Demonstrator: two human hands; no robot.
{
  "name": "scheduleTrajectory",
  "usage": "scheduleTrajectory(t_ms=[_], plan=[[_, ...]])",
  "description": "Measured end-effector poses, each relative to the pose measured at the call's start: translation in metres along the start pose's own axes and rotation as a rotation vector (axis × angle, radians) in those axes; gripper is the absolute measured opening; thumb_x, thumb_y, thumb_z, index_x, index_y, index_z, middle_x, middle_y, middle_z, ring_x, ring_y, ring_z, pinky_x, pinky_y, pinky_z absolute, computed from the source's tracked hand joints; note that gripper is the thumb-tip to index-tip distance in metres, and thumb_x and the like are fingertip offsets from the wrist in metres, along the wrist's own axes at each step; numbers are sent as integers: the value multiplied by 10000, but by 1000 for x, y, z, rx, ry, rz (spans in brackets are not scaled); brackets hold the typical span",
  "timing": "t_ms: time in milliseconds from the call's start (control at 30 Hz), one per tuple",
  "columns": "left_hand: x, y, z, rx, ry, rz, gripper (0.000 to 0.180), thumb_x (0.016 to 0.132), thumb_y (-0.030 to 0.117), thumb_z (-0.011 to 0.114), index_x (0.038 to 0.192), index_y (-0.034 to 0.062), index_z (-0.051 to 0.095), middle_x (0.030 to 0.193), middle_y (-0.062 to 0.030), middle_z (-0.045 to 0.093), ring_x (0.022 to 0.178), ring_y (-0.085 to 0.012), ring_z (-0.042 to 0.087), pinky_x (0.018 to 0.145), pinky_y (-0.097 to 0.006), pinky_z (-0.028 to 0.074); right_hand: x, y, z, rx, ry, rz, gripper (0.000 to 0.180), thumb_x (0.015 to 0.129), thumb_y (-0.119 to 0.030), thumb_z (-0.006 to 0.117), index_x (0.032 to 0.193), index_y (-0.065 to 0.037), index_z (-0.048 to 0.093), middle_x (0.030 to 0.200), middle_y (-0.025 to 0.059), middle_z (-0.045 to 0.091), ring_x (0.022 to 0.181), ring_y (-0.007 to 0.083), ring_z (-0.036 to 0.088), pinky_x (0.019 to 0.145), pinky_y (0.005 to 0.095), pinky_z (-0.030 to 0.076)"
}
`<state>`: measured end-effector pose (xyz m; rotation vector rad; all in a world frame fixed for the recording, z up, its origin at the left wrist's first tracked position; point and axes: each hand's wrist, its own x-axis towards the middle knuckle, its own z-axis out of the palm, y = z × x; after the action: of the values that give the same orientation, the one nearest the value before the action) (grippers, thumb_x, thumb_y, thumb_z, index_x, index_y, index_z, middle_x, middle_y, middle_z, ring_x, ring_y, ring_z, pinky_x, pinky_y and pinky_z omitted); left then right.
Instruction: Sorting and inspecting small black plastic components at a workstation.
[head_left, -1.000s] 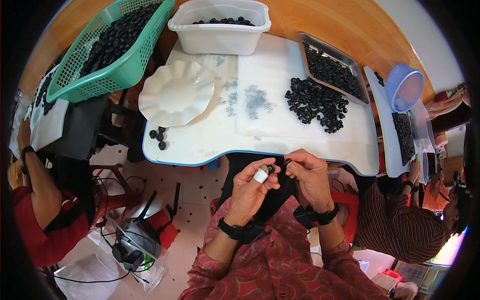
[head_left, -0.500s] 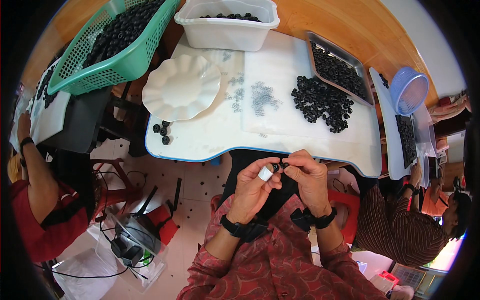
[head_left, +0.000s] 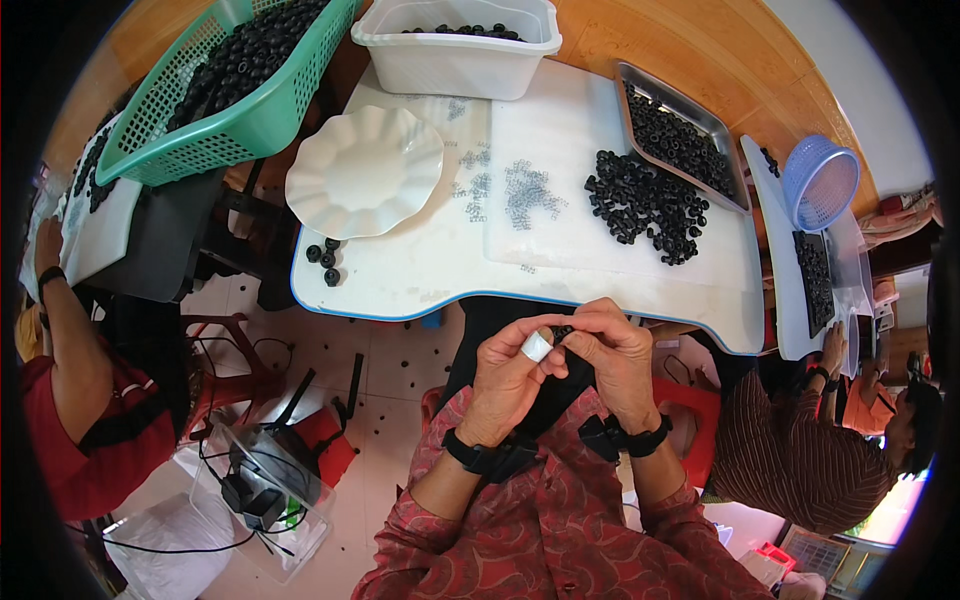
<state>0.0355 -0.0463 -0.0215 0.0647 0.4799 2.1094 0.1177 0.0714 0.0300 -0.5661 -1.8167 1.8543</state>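
Observation:
Just off the table's front edge, my left hand (head_left: 512, 375) and my right hand (head_left: 613, 362) meet fingertip to fingertip. White tape wraps a digit of the left hand. Pinched between both hands are small black ring-shaped parts (head_left: 562, 334); fingers cover most of them, and their exact number is hidden. On the white table (head_left: 420, 270), a loose pile of black ring-shaped parts (head_left: 640, 205) lies to the right, against a metal tray (head_left: 741, 197) of similar small parts. Clusters of tiny grey or see-through pieces (head_left: 532, 195) lie mid-table.
A white scalloped plate (head_left: 365, 170) sits at left, with several larger black parts (head_left: 328, 259) below it. Behind are a white tub (head_left: 455, 72) and a green basket (head_left: 210, 155) of black parts. A blue basket (head_left: 820, 182) stands right. Co-workers sit on both sides.
My fingertips have drawn together. The two black parts, seen slightly apart before, now meet and are more covered by the fingers.

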Motion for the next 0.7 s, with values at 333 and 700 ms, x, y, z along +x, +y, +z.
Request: scheduleTrajectory(t_ms=[333,700], plan=[[-1,-1,3,65,15,45,286,977,92,595,1231,-39,617,954,-37,637,793,-125,639,708,-287,572,-1,-6,1,-178,-1,-38,165,847,66,698,996,1,724,1002,53,621,905,124,620,798,237,507],[0,-4,-2,76,-3,71,242,976,48,581,1203,-28,619,982,-39,619,807,-117,642,721,-284,583,-3,-7,5,-322,12,-160,181,863,70,669,1030,7,704,997,70,631,876,136,633,759,236,517]])
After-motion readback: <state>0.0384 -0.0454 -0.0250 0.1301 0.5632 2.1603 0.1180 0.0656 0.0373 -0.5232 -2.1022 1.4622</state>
